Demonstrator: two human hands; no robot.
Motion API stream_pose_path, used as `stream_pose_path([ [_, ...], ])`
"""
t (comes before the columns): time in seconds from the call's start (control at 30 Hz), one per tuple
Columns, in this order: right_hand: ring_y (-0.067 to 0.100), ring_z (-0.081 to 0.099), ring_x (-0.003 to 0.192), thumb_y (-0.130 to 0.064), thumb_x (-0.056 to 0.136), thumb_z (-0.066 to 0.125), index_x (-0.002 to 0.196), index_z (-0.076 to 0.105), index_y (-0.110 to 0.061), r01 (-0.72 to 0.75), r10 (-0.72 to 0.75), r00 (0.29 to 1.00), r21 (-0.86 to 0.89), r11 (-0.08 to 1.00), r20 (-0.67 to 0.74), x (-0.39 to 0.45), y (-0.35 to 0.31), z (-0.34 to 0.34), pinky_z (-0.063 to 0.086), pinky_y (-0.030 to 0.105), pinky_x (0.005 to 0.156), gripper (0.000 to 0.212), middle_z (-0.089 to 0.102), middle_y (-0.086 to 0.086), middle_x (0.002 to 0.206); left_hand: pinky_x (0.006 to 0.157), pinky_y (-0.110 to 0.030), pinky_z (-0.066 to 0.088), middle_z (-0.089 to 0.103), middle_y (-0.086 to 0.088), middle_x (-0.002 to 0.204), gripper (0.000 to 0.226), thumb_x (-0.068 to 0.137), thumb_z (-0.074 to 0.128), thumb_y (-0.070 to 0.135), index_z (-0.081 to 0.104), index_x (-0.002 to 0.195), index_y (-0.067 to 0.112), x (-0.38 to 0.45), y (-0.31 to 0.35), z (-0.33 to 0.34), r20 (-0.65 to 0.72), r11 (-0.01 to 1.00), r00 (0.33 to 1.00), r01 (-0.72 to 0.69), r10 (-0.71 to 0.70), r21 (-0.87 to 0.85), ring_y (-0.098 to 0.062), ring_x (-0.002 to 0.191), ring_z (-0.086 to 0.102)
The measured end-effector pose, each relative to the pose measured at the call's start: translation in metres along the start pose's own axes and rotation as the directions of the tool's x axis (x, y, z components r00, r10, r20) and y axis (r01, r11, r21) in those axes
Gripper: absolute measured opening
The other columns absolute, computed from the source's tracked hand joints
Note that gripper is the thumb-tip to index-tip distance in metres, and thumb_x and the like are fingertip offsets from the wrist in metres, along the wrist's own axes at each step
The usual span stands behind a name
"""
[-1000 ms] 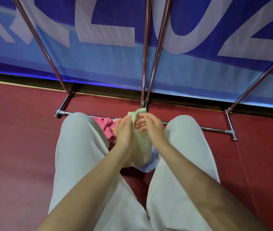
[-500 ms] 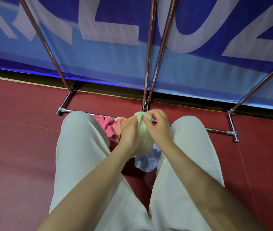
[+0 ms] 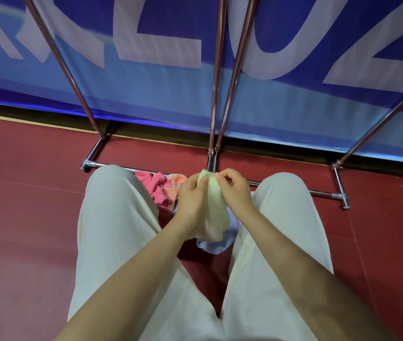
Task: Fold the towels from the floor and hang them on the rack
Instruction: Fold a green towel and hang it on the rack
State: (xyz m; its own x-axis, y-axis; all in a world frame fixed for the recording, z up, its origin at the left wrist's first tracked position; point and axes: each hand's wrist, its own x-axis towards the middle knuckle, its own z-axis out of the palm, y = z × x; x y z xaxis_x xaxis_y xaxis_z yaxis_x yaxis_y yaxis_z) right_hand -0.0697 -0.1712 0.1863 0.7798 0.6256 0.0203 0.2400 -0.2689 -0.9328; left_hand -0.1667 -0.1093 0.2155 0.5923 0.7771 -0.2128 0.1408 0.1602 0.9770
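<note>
Red floor w/ person sitting, legs in pale trousers spreading either side. Both hands gripping green towel: left hand and right hand fingers curling, pinching its top edge, towel hanging below fingers. Blue towel lying under it; pink towel and orange towel lying left of fingers. Rack standing beyond fingertips, blue banner behind.

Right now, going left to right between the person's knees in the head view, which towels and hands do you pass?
Pink towel → orange towel → left hand → green towel, gripped by both hands → right hand. A pale blue towel lies on the floor under the green one.
</note>
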Motion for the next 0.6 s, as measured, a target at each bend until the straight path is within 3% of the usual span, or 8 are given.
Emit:
stream_pose_path([
  [0.1,0.005,0.046,0.084,-0.023,0.093,0.053,0.077,0.062,-0.004,0.078,-0.077,0.991,-0.005,0.997,0.108,-0.002,0.007,-0.006,0.036,0.022,0.080,0.026,0.054,-0.005,0.083,0.061,-0.012,0.042,0.058,0.005,0.076,0.018,0.099,0.047,0.013,0.064,0.093,0.009,0.005,0.001,-0.005,0.003,0.996,0.999,-0.055,0.054,0.069,-0.002,0.066,0.051],
  [0.2,0.005,0.045,0.109,-0.047,0.083,0.050,0.095,0.070,-0.006,0.214,-0.195,0.964,-0.094,0.972,0.182,-0.004,0.016,-0.012,0.032,0.016,0.097,0.047,0.059,-0.009,0.101,0.062,-0.012,0.040,0.057,0.009,0.075,0.017,0.099,0.049,0.014,0.062,0.088,0.015,0.008,0.005,-0.014,0.047,0.980,0.990,-0.141,0.135,0.140,0.002,0.066,0.049],
  [0.3,0.006,0.041,0.125,-0.055,0.076,0.055,0.101,0.071,-0.011,0.261,-0.206,0.949,-0.231,0.937,0.237,-0.005,0.024,-0.017,0.026,0.022,0.107,0.053,0.061,-0.008,0.113,0.064,-0.010,0.038,0.055,0.009,0.076,0.016,0.098,0.050,0.011,0.062,0.088,0.012,0.008,0.012,-0.024,0.052,0.965,0.977,-0.213,0.208,0.150,0.007,0.065,0.047],
  [0.37,0.011,0.050,0.115,-0.053,0.076,0.062,0.094,0.071,-0.012,0.248,-0.174,0.956,-0.336,0.908,0.236,-0.004,0.032,-0.021,0.034,0.028,0.103,0.046,0.065,-0.004,0.106,0.066,-0.010,0.038,0.056,0.006,0.079,0.017,0.098,0.049,0.010,0.063,0.088,0.009,0.011,0.015,-0.033,0.009,0.961,0.971,-0.239,0.241,0.141,0.005,0.068,0.047],
  [0.4,0.013,0.056,0.099,-0.049,0.078,0.065,0.085,0.068,-0.012,0.206,-0.127,0.964,-0.357,0.911,0.232,-0.005,0.034,-0.023,0.042,0.032,0.092,0.038,0.065,-0.002,0.092,0.067,-0.010,0.038,0.056,0.004,0.081,0.018,0.098,0.049,0.010,0.064,0.089,0.005,0.013,0.015,-0.037,-0.015,0.958,0.968,-0.246,0.251,0.144,0.003,0.070,0.047],
  [0.47,0.014,0.046,0.066,-0.041,0.081,0.069,0.069,0.052,-0.015,0.068,0.006,0.969,-0.295,0.953,0.245,-0.007,0.033,-0.025,0.041,0.036,0.068,0.034,0.050,-0.003,0.067,0.068,-0.011,0.038,0.055,0.001,0.083,0.020,0.098,0.049,0.012,0.063,0.091,0.000,0.016,0.016,-0.045,-0.058,0.957,0.962,-0.256,0.266,0.139,0.000,0.073,0.047],
  [0.53,0.010,0.039,0.060,-0.032,0.082,0.072,0.069,0.048,-0.017,-0.033,0.074,0.967,-0.166,0.985,0.243,-0.008,0.030,-0.025,0.035,0.032,0.061,0.031,0.043,-0.005,0.063,0.068,-0.017,0.038,0.052,-0.001,0.081,0.021,0.098,0.048,0.014,0.061,0.090,-0.001,0.018,0.015,-0.052,-0.086,0.959,0.960,-0.256,0.267,0.118,-0.004,0.074,0.045],
  [0.6,0.009,0.046,0.065,-0.019,0.084,0.072,0.078,0.056,-0.011,-0.094,0.090,0.974,0.008,0.996,0.209,-0.006,0.022,-0.024,0.038,0.028,0.064,0.019,0.051,-0.003,0.069,0.069,-0.018,0.037,0.051,0.004,0.078,0.020,0.099,0.048,0.015,0.060,0.089,0.003,0.018,0.015,-0.057,-0.123,0.966,0.961,-0.238,0.249,0.098,-0.001,0.071,0.045],
])
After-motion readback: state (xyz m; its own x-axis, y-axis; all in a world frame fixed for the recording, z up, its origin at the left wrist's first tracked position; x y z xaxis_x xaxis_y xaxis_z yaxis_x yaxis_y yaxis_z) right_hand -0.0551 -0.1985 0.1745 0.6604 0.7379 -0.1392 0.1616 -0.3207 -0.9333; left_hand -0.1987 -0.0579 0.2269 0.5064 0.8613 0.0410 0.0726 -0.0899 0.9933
